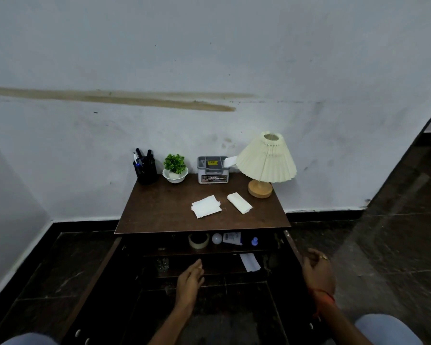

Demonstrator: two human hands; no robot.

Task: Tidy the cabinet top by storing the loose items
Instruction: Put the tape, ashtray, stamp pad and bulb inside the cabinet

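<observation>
Tissues [206, 206] lie loose on top — grey box [212, 169] reads "UPEL".

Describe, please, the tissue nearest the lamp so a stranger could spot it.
On the brown cabinet top, find the pleated cream lamp at the right rear. The folded tissue lies just in front of its wooden base: narrow and oblong, unlike the wider tissue stack to its left.

Dim, flat, bluish indoor light, no glare, shadows faint. Cabinet interior [209, 267] nearly black, detail lost. Wide-angle bend twd edges; floor [396, 245] at right smeared. Overall soft, low res.
</observation>
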